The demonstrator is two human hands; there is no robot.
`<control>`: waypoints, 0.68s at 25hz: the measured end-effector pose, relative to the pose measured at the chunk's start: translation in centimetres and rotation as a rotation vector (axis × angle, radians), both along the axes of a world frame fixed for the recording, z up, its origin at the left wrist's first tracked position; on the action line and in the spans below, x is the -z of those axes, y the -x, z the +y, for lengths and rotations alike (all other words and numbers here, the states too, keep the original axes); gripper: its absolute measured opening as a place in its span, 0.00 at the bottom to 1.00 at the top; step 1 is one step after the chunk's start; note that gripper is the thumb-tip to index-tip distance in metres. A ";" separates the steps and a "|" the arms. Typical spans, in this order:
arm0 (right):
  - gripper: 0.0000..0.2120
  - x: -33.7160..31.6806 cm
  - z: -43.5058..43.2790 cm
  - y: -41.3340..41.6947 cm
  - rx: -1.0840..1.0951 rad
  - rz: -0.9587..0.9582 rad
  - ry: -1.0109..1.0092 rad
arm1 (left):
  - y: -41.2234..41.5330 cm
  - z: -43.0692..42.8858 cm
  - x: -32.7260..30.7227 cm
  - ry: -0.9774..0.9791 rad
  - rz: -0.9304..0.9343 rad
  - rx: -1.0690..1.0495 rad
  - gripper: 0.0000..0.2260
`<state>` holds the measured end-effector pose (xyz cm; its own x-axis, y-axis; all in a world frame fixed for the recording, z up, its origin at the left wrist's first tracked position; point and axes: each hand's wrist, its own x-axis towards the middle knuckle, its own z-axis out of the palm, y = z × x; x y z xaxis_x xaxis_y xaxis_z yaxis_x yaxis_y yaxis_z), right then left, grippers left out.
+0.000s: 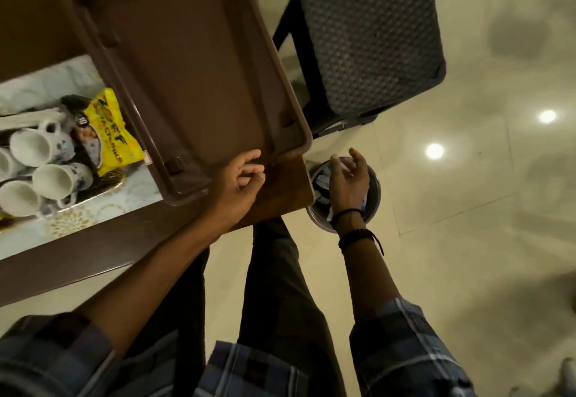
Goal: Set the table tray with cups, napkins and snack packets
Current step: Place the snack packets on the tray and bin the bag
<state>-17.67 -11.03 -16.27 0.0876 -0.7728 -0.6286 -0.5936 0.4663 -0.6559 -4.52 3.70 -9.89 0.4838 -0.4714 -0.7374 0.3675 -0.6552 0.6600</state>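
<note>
A large brown tray (187, 63) lies on the table with nothing in it, its near corner jutting past the table's edge. My left hand (241, 183) rests at the tray's near rim, fingers curled against it. My right hand (349, 178) hovers over a round metal bin (375, 200) on the floor, fingers spread and holding nothing. Several white cups (46, 166) lie on their sides in a smaller tray (103, 189) at the left. A yellow snack packet (109, 134) lies beside them, against the brown tray. White napkins (28, 119) show behind the cups.
A dark woven plastic stool (367, 38) stands on the tiled floor (467, 240) beyond the table's corner. The bin holds crumpled scraps. The table (62, 259) has a patterned pale top with a brown border. My legs stand close to the table's corner.
</note>
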 end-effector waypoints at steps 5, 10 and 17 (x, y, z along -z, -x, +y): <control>0.18 -3.9 2.6 -6.9 -0.127 -0.151 0.063 | -2.4 2.9 0.0 -0.087 -0.272 -0.165 0.21; 0.18 -1.7 1.6 -9.9 -0.320 0.054 0.271 | -4.5 5.6 0.7 -0.493 -0.589 -0.267 0.32; 0.19 1.0 -0.6 -12.1 -0.488 0.132 0.150 | -6.8 8.6 4.3 -0.532 -0.248 -0.349 0.23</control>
